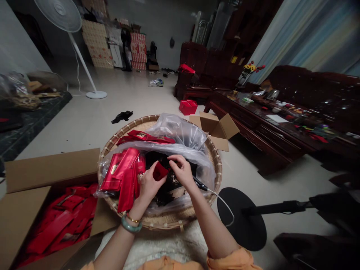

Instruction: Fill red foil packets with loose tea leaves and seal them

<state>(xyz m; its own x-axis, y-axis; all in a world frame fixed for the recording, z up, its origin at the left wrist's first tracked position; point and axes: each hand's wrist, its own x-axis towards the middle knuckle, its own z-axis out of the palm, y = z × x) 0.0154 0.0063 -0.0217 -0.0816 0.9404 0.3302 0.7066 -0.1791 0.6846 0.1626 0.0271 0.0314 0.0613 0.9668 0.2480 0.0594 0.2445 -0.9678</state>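
My left hand (147,185) is closed around a small red pouch (159,171), holding it upright with its mouth open. My right hand (181,169) pinches at the pouch's top edge, fingers pressed together; what they hold is too small to make out. Both hands hover over a clear plastic bag (180,131) of dark loose leaves (157,157) lying in a round woven basket (215,165). More red pouches (123,170) lie stacked in the basket to the left of my left hand. A green bangle circles my left wrist.
An open cardboard box (50,168) with several red pouches (62,221) sits at the left. A smaller empty carton (218,127) lies behind the basket. A black round stand base (242,219) and white cable lie right. A long dark wooden table (267,127) runs along the right.
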